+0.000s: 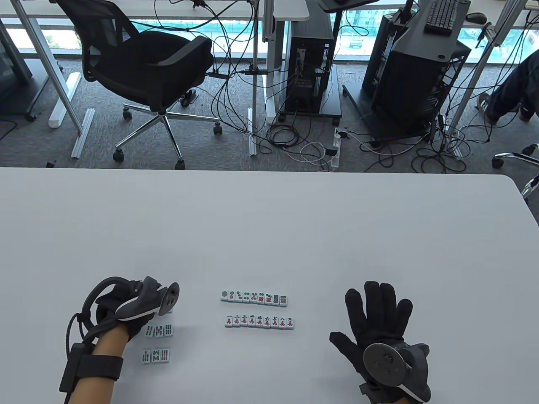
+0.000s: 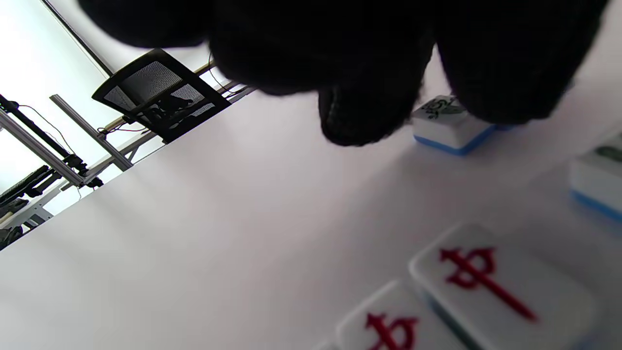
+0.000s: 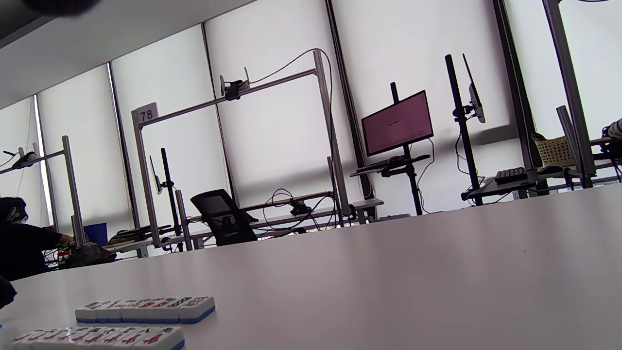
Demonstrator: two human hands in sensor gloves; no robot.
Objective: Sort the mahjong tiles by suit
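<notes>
Left hand (image 1: pixel 126 311) curls over a tile (image 2: pixel 449 127), grip unclear; right hand (image 1: pixel 381 332) lies spread flat. A careless slide could scatter the bamboo tiles (image 1: pixel 158 343).

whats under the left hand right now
The left hand hovers over the bamboo tiles. The left wrist view shows one tile below its fingertips and red-character tiles nearer. Whether the fingers touch it is hidden.

A small white placard (image 3: pixel 146 113) on the metal frame reads "78". The near row of white character-suit mahjong tiles (image 1: pixel 259 322) bears black Chinese numerals over a red character. Two white blue-backed tiles (image 2: pixel 500 287) show the red character "中".
</notes>
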